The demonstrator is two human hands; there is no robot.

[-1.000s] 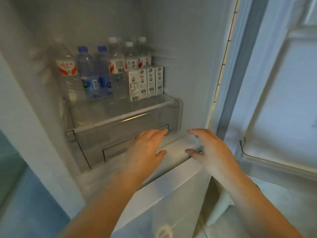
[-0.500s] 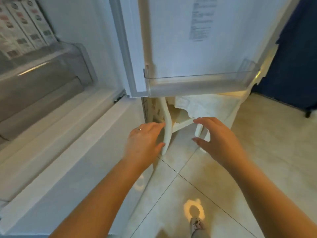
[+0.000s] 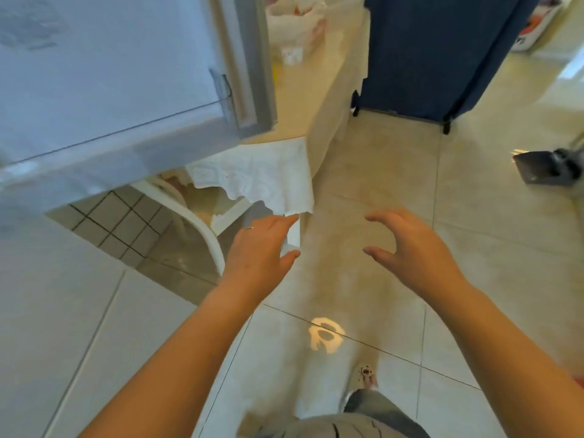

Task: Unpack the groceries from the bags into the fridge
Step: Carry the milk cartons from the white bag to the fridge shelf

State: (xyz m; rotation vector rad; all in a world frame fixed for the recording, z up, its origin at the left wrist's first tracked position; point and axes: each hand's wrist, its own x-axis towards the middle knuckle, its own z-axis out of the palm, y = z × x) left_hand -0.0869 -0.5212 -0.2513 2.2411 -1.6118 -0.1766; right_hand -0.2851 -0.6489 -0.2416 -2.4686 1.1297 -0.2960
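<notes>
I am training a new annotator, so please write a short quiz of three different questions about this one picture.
1. True or false: the left hand holds a bottle.
2. Multiple choice: what hangs over the edge of the table behind the fridge door? A) a white lace cloth B) a red towel C) a black jacket
3. Fill in: a plastic bag sits on the ____.

Key
1. False: both it and the right hand are open and hold nothing.
2. A: the white lace cloth.
3. table
</notes>
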